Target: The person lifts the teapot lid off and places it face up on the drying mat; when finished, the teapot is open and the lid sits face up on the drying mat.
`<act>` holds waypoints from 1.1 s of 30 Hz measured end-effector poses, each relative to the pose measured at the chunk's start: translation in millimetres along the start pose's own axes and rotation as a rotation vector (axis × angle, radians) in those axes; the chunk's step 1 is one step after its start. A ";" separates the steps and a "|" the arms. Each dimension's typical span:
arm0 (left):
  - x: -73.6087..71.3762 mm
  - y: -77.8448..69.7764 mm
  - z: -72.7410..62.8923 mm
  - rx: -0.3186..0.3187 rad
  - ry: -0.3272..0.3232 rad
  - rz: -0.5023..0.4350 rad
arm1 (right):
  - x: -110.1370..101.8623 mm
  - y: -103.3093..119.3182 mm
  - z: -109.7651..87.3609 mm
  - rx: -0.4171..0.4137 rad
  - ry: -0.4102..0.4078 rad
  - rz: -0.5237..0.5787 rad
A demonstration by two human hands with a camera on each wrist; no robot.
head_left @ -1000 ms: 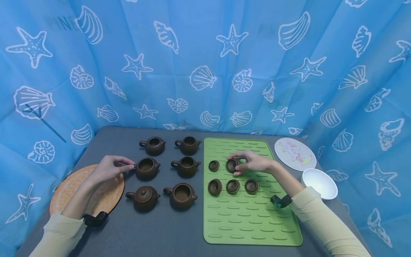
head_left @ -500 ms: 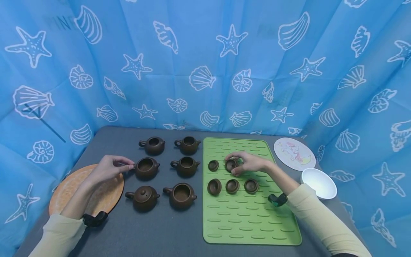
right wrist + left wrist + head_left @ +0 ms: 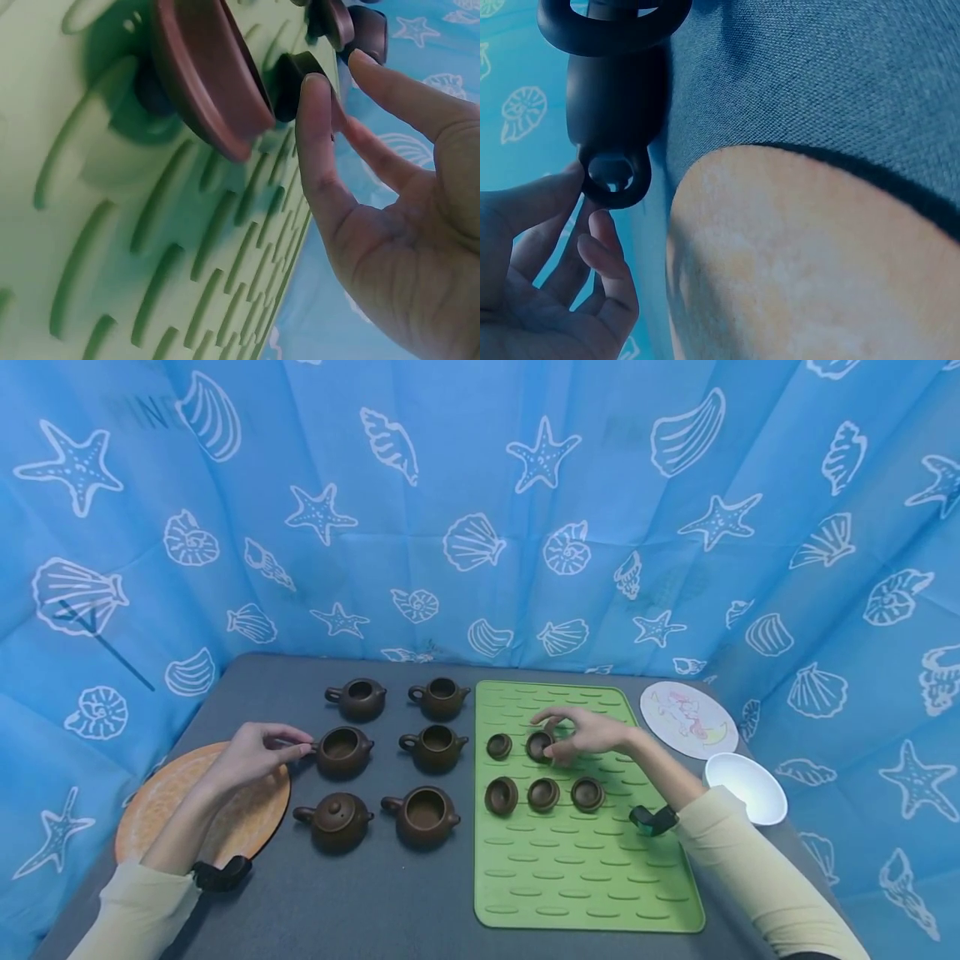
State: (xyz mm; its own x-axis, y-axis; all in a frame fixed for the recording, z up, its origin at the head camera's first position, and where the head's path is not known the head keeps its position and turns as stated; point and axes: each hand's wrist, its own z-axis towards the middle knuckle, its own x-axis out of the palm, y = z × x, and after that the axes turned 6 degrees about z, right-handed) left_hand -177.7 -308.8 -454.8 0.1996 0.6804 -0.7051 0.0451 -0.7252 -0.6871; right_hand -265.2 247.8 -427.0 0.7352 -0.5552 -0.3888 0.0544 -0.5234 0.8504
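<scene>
In the head view my left hand (image 3: pixel 251 753) is at the left of a dark brown, lidless teapot (image 3: pixel 343 754). Thumb and fingers pinch its handle (image 3: pixel 641 180), as the left wrist view shows. Over the green mat, my right hand (image 3: pixel 588 733) holds a small brown teapot lid (image 3: pixel 537 746) between thumb and a finger, low over the mat. Its index finger stands raised, away from the lid; the thumb (image 3: pixel 315 127) covers part of it. A smaller lid (image 3: pixel 498 746) lies just left, and several more, such as the right one (image 3: pixel 587 794), lie in a row nearer me.
Several other teapots stand in two columns; the front left one (image 3: pixel 337 823) wears its lid. An orange round placemat (image 3: pixel 247 827) lies under my left forearm. Right of the green mat (image 3: pixel 570 893) are a printed round mat (image 3: pixel 678 714) and a white bowl (image 3: pixel 742 789).
My right index finger has lifted away from the lid, which has shifted very slightly left. The left hand stays at the teapot handle.
</scene>
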 end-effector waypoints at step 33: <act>0.7 -10.6 -67.2 0.031 0.000 0.041 | 45.2 89.2 22.8 -0.277 -0.063 0.130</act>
State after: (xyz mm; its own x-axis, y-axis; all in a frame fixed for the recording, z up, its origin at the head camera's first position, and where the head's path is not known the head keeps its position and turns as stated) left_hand -112.3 -307.8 -436.2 0.2002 0.6500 -0.7331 0.0061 -0.7490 -0.6625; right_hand -242.5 161.3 -376.8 0.7053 -0.6494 -0.2842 0.1510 -0.2540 0.9553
